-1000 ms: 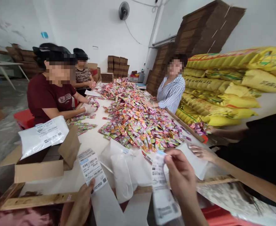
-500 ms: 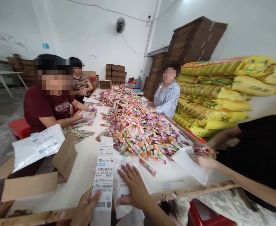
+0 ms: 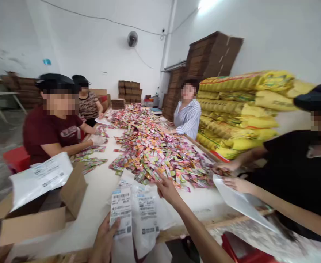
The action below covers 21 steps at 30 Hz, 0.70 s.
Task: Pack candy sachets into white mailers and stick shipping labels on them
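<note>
My left hand grips a strip of printed shipping labels, thumb across its front, at the table's near edge. Beside the strip, a white plastic mailer bag with a printed label lies on the edge. My right hand reaches over the table to the near side of a heap of small colourful packets. Its index finger stretches toward the heap and the thumb is apart; no packet shows clearly in it. Another white labelled bag rests on an open cardboard box at the left.
A co-worker in maroon sits left with gloved hands at packets; two others are farther along the table. At the right, a person in black holds a white bag. Yellow sacks are stacked behind. A red stool stands below.
My right hand has lifted off the white bag and moved forward to the heap. The loose red packet near it no longer shows. The label strip has tipped lower, and the right-hand person's bag has shifted.
</note>
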Each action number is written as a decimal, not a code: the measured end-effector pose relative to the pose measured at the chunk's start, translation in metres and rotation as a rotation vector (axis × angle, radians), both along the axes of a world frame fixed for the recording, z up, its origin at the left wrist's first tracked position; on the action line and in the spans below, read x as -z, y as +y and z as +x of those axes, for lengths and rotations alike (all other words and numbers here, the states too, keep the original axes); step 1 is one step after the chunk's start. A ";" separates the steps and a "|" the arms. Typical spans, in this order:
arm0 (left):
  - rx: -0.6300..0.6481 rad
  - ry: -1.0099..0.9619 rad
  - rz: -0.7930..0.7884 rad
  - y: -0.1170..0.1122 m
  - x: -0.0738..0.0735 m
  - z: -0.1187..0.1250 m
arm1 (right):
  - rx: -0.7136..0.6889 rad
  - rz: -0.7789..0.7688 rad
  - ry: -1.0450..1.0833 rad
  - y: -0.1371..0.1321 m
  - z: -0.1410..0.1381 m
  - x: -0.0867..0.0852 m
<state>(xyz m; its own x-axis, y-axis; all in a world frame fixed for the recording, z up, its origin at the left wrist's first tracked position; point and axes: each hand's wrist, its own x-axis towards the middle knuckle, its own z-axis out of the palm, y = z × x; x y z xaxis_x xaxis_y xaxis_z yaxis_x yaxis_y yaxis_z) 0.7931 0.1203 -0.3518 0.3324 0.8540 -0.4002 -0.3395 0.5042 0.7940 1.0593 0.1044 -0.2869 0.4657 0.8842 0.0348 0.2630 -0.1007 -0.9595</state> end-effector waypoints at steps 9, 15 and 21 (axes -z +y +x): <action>-0.157 0.007 -0.064 0.010 0.005 -0.023 | -0.693 0.143 0.181 0.020 -0.121 -0.070; -0.146 0.040 0.025 0.004 0.028 -0.023 | -0.043 0.072 0.097 -0.019 -0.112 0.027; 0.004 0.008 -0.003 0.003 0.036 -0.014 | -0.104 0.037 0.169 -0.028 -0.112 0.054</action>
